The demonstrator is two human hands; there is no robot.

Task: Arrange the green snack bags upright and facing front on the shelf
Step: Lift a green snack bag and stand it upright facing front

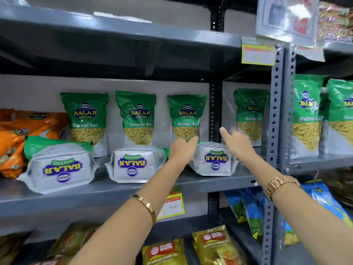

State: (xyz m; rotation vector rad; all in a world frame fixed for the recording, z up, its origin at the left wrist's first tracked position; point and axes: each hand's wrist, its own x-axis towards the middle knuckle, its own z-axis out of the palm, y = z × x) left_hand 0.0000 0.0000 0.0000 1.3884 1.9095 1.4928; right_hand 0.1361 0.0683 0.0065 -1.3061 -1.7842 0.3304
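Green Balaji snack bags stand upright at the back of the grey shelf [107,190]: one at the left [86,119], one in the middle [136,117], one at the right [186,116], and another behind the post [250,113]. In front, three bags lie flat with their silver bottoms toward me: left [59,167], middle [133,163], right [214,159]. My left hand [182,149] reaches in at the base of the right upright bag, its fingers hidden behind the flat bag. My right hand [236,140] hovers above the right flat bag, fingers spread and blurred.
Orange snack bags [21,138] are piled at the left end of the shelf. More green bags [307,115] stand in the bay to the right, past a perforated steel post [275,111]. Yellow bags [215,245] and blue bags [250,209] fill the shelf below.
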